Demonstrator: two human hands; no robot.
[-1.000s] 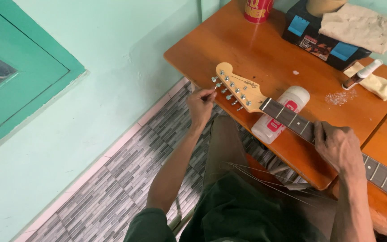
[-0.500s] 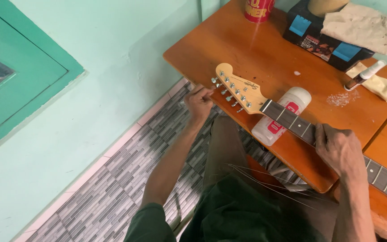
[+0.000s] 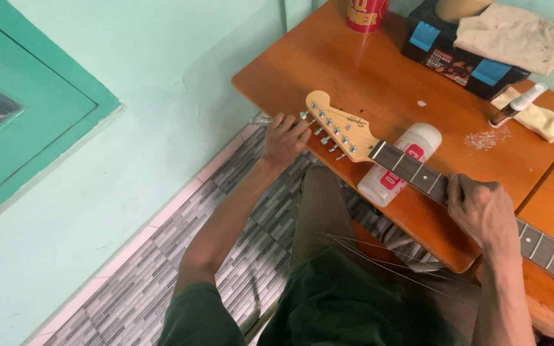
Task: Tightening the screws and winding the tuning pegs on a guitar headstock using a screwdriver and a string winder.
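Observation:
A guitar neck lies across the orange table (image 3: 379, 77), its pale headstock (image 3: 341, 131) pointing left over the table's corner. My left hand (image 3: 283, 138) is closed around a small metal tool (image 3: 261, 120) at the tuning pegs (image 3: 322, 138) on the headstock's near edge. My right hand (image 3: 485, 214) grips the dark fretboard (image 3: 411, 170) farther right, fingers wrapped over it. A white bottle with a red label (image 3: 399, 163) lies under the neck. Loose thin strings (image 3: 379, 256) trail over my lap.
A red can (image 3: 365, 14) stands at the table's far edge. A dark box with blue patches (image 3: 463, 54) holds a beige cloth (image 3: 520, 38). A small spray bottle (image 3: 517, 106) and yellowish cloth (image 3: 543, 122) lie right. Green wall and door frame (image 3: 46, 109) left, tiled floor (image 3: 129, 282) below.
My left hand has shifted slightly up along the pegs with the metal tool. My right hand stays on the fretboard.

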